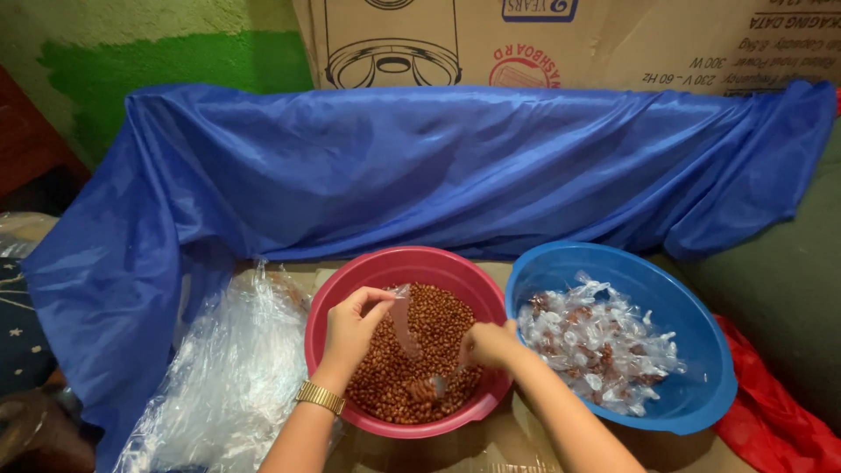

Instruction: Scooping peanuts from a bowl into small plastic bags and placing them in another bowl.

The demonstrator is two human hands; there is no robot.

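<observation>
A pink bowl (pixel 396 266) full of brown peanuts (pixel 438 317) sits in front of me. My left hand (pixel 350 328), with a gold watch on the wrist, pinches the top of a small clear plastic bag (pixel 404 320) held over the peanuts. My right hand (pixel 489 344) is over the right side of the bowl, fingers closed near the bag's lower end, with some peanuts at the fingertips. To the right stands a blue bowl (pixel 674 280) holding several small clear packets of peanuts (pixel 600 342).
A heap of clear plastic bags (pixel 223 377) lies left of the pink bowl. Blue cloth (pixel 420 166) drapes behind the bowls, with a cardboard box (pixel 596 39) above it. Red cloth (pixel 771 429) lies at the lower right. A green-painted wall (pixel 158 61) is at the back left.
</observation>
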